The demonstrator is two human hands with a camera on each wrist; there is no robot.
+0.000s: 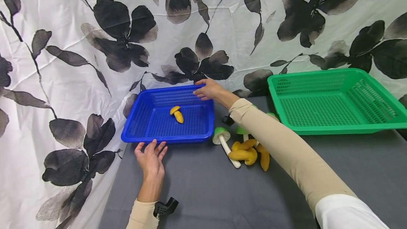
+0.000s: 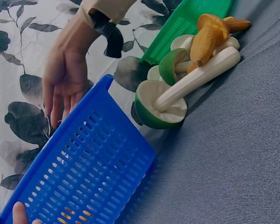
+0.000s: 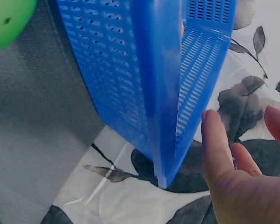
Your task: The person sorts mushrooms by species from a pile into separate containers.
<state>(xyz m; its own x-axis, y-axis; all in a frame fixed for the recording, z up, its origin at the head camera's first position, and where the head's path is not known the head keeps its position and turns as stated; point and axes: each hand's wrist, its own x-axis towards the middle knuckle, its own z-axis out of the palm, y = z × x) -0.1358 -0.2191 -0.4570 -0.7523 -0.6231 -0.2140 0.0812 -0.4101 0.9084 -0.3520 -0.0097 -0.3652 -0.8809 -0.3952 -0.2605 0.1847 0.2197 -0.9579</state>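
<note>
A blue plastic basket (image 1: 149,140) stands on the grey cloth, with one yellow mushroom (image 1: 178,115) lying inside. At its front rim is my left hand (image 1: 151,162), palm up with fingers spread; the fingertips meet the rim in the left wrist view. My right hand (image 1: 210,90) reaches over the back right corner, its fingers extended and grasping nothing. In the right wrist view those fingers lie beside the rim, and contact is hard to tell. Right of the basket lie a green-capped mushroom (image 1: 225,146) and several yellow mushrooms (image 1: 243,154), partly covered by the right forearm.
A green plastic basket (image 1: 346,128) stands at the back right and holds nothing visible. Behind everything hangs a white floral cloth (image 1: 238,41). Further green-capped mushrooms (image 2: 170,65) sit close to the blue basket's right side.
</note>
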